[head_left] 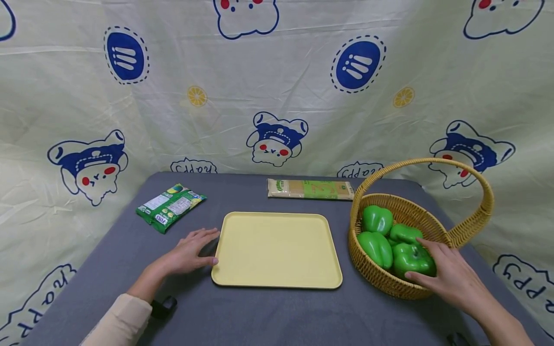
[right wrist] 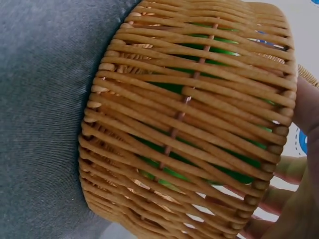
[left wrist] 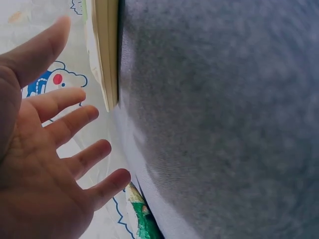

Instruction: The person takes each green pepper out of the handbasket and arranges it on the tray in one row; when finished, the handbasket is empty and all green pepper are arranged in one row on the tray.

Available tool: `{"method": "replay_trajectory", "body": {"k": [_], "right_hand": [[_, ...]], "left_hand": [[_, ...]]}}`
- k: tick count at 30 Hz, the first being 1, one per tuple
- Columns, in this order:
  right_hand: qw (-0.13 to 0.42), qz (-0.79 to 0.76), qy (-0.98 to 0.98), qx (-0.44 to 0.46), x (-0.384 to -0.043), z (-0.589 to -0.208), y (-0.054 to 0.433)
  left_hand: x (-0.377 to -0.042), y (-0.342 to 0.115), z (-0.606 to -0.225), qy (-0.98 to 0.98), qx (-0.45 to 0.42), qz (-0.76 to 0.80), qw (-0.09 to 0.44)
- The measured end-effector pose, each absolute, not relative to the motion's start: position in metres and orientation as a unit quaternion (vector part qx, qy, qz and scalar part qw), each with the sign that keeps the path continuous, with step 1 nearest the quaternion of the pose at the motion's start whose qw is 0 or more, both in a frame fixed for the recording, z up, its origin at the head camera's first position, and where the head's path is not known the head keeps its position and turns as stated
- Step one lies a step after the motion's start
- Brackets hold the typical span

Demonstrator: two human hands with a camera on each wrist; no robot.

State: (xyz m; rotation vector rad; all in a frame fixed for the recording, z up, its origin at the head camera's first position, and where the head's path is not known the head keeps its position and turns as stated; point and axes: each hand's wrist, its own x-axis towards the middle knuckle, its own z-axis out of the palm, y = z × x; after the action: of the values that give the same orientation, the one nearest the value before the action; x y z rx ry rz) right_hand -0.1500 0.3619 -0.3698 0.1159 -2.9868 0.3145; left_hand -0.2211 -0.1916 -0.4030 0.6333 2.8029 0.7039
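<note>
My left hand point(head_left: 190, 252) is at the left edge of a pale yellow rectangular tray point(head_left: 277, 250), its fingers spread. In the left wrist view, the fingers of that hand point(left wrist: 55, 144) are apart and hold nothing. At the right, my right hand point(head_left: 450, 274) reaches over the rim of a woven wicker basket point(head_left: 376, 283). Its thumb and fingers lie around the nearest green bell pepper point(head_left: 411, 259), which is still down among several green bell peppers point(head_left: 376, 219). In the right wrist view, the basket wall point(right wrist: 189, 114) hides most of the pepper and fingertips.
A green snack packet point(head_left: 171, 206) lies at the back left of the grey-covered table point(head_left: 277, 317). Behind the tray is a long flat packet point(head_left: 309, 189) with a green label. The basket's tall handle point(head_left: 472, 226) arches up at the right. A printed curtain point(head_left: 277, 86) hangs behind.
</note>
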Motion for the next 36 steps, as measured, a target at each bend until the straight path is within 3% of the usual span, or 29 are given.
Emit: {"method": "replay_trajectory", "body": {"k": [20,36], "right_hand": [[0.024,0.124,-0.992,0.026,-0.1538,-0.373,0.3656],[0.016,0.153,-0.988,0.027,-0.1536,-0.3754,0.3673]], "left_hand": [[-0.2185,-0.1972,-0.4076,0.922,0.256,0.257,0.132],[-0.2197,-0.1952,-0.4117,0.926,0.234,0.256,0.151]]}}
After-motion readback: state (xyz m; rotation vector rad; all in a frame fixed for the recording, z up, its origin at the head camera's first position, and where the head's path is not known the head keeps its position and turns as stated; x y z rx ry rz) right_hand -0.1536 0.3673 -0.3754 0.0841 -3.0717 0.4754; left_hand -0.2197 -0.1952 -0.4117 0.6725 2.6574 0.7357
